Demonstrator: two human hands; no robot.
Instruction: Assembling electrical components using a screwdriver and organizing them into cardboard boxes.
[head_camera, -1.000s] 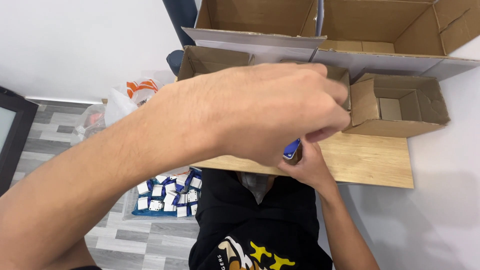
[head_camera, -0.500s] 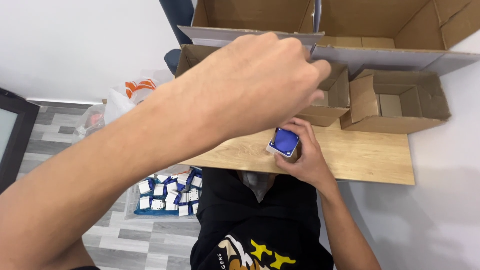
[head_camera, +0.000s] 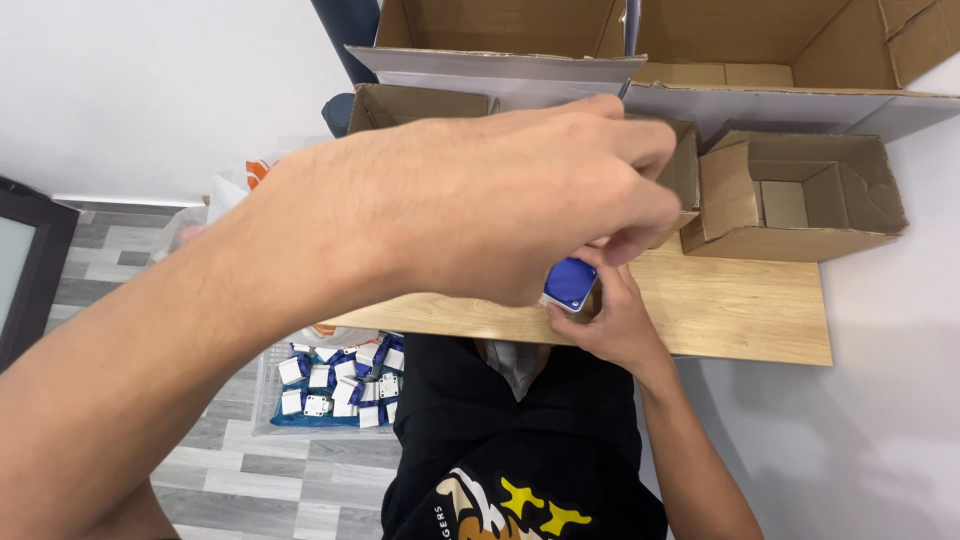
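Nearest the camera, the left hand and its forearm swept across most of the view, the hand hanging above the desk with its fingers curled narrowly downward. Their tips came down right at the top of the small blue-and-white square block; whether they actually pinched it could not be told, since the knuckles hid the contact.

Below and behind it, the right hand sat at the near edge of the light wooden desk, its fingers closed around the block from underneath and from the side, so the blue face showed upward between the two hands. The block was thus held just over the desk's front edge, in front of the person's black printed shirt.

On the grey plank floor to the left lay a clear shallow tray filled with many more small blue and white blocks.

Farther back on the desk stood a small open brown cardboard box on the right, another open cardboard box partly hidden by the left hand, and beyond them two large open cardboard cartons against the white wall.
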